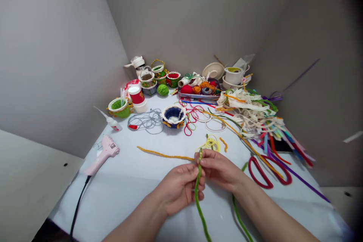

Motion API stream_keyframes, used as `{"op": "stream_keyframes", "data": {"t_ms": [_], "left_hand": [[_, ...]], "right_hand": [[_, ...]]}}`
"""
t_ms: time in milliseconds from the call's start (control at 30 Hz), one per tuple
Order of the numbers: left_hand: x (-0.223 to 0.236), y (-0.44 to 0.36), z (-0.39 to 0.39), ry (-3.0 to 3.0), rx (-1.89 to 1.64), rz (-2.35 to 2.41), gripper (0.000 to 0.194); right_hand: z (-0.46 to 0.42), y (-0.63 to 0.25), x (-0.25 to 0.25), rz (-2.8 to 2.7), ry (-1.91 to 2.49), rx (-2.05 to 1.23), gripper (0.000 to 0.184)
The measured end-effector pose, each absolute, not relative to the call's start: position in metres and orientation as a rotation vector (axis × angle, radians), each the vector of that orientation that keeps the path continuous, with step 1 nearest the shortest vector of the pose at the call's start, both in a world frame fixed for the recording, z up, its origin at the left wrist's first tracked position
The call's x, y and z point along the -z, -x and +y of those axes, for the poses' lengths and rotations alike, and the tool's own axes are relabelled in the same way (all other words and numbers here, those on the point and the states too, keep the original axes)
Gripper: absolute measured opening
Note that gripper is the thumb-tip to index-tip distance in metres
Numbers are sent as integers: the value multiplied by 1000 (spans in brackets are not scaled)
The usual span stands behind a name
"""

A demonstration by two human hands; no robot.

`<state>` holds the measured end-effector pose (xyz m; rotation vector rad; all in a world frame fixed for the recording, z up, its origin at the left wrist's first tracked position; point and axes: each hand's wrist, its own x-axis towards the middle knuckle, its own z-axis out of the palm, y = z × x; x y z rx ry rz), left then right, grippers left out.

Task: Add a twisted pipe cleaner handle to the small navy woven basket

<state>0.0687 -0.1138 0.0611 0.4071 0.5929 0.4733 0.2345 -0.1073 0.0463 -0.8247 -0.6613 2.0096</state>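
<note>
Both hands meet at the front middle of the table around a fuzzy green pipe cleaner (197, 193). My left hand (181, 185) pinches it between thumb and fingers. Just above, my right hand (217, 166) grips its upper end, which looks twisted. From there the green length hangs toward the lower edge of the view. An orange pipe cleaner (164, 155) runs leftward from the right fingertips; whether it is held or lies behind them I cannot tell. Another green length (239, 217) passes beneath my right wrist. Beyond the hands lies a tangle of yellow yarn (211, 143).
Red-handled scissors (266, 181) lie right of my right wrist. A pink glue gun (103, 155) with a black cord is at left. Behind stand a small blue basket (173, 116), grey cord (150, 121), a green basket (120, 110) and a pile of cream trim (249, 113).
</note>
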Motion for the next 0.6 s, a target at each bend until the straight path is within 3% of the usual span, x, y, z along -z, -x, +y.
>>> {"op": "stream_keyframes", "data": {"t_ms": [267,500,600], "left_hand": [[-53,-70,-105,-783,-653,890,22],[-44,-67,-100,-908,-746,1016,22],[-43,-68,-99,-903,-761,1020,22]], "right_hand": [[-102,-228,-39,-803,1013,-1748,26],[-100,-237,-44,-1284,1263,-1252,18],[-100,-236,-47,-1361,1271,-1184,19]]}}
